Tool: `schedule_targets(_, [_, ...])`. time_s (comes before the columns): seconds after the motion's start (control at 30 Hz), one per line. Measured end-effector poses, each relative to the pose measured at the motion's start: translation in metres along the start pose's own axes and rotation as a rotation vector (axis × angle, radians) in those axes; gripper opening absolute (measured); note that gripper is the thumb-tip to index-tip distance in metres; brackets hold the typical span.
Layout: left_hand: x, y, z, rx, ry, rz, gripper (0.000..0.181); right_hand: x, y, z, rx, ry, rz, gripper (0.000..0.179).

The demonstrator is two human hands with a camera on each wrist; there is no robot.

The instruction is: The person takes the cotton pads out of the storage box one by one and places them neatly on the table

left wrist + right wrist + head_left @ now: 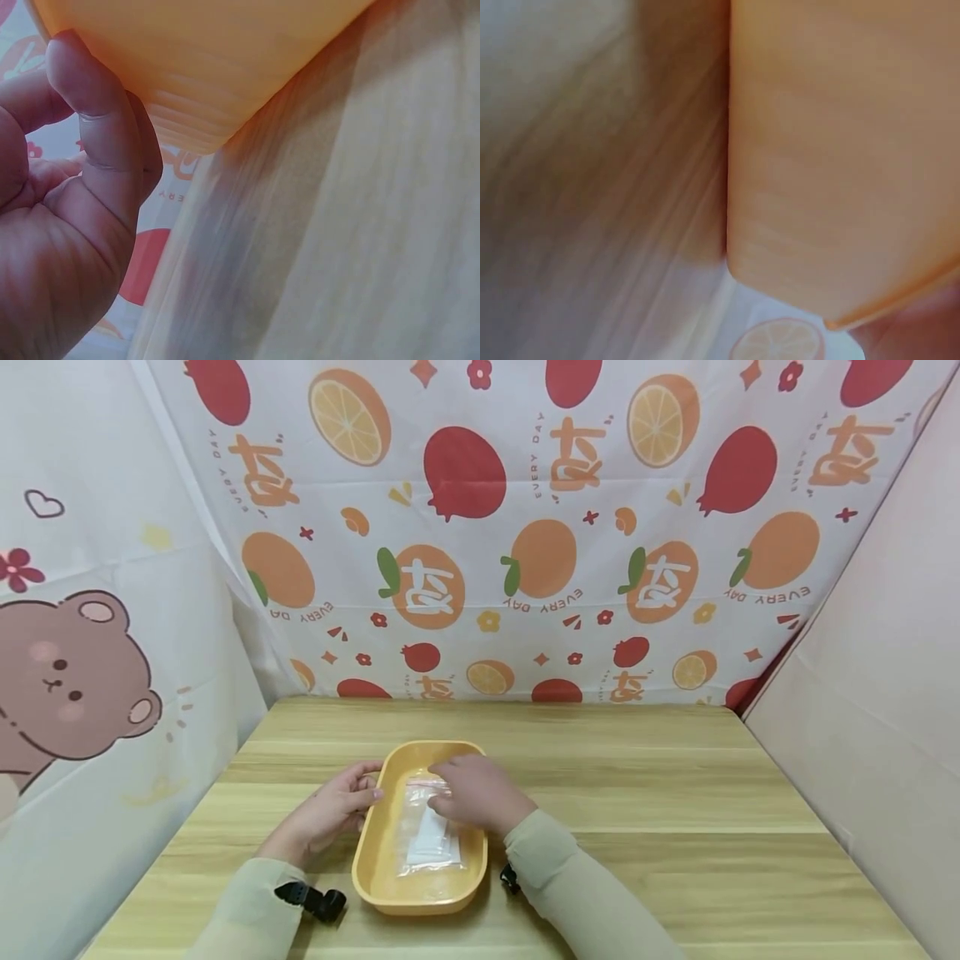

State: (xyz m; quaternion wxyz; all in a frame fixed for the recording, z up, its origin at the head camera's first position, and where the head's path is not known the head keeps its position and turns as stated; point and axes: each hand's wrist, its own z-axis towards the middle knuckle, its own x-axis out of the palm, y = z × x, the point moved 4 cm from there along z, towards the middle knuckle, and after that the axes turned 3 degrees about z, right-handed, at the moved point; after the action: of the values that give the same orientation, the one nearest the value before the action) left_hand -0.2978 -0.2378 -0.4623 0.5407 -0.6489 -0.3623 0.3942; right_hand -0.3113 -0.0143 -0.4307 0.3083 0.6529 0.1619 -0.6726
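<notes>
A yellow oblong tray [420,903] stands on the table with clear zip-seal plastic bags [415,852] lying in it. White flat pieces [433,839] show through the plastic, and a red seal line runs near the far end. My left hand [330,810] holds the tray's left side, thumb at the rim; the left wrist view shows the thumb [82,90] against the outer wall. Over the tray's right rim reaches my right hand [480,793], thumb and fingers apart above the bags' far end. In the right wrist view the tray wall [840,165] hides most of that hand.
The wood-grain table [637,793] extends around the tray. Behind it hangs a fruit-printed cloth [465,652], with a bear-printed cloth [75,693] at the left and a pale cloth [885,693] at the right. Black wrist straps [322,903] sit on the sleeves.
</notes>
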Motion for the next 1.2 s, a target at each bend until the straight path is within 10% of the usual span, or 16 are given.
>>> schedule_targets(0.33, [0.0, 0.002, 0.0, -0.009, -0.017, 0.009, 0.06, 0.013, 0.009, 0.012, 0.039, 0.107, -0.234, 0.056])
schedule_targets(1.2, [0.003, 0.0, -0.001, 0.005, -0.006, 0.01, 0.059, 0.008, 0.009, 0.01, 0.046, 0.072, -0.127, 0.028])
